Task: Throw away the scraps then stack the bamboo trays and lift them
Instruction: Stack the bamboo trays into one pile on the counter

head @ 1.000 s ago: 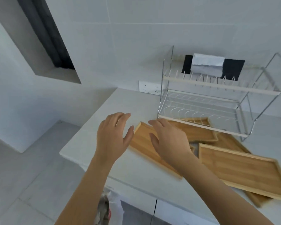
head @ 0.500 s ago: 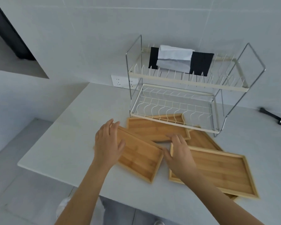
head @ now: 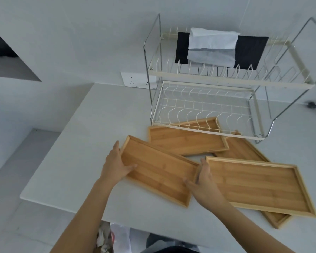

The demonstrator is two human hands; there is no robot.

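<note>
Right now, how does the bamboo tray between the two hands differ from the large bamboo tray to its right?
The bamboo tray between the hands looks smaller than the large bamboo tray on the right. The left hand and right hand grip its short ends; nothing holds the large one. It lies on the white counter; the large one overlaps another tray. Both are rectangular, rimmed, empty.

One head-worn view looks forward and steeply down, close over the white counter point(head: 98, 125); wall behind.
</note>
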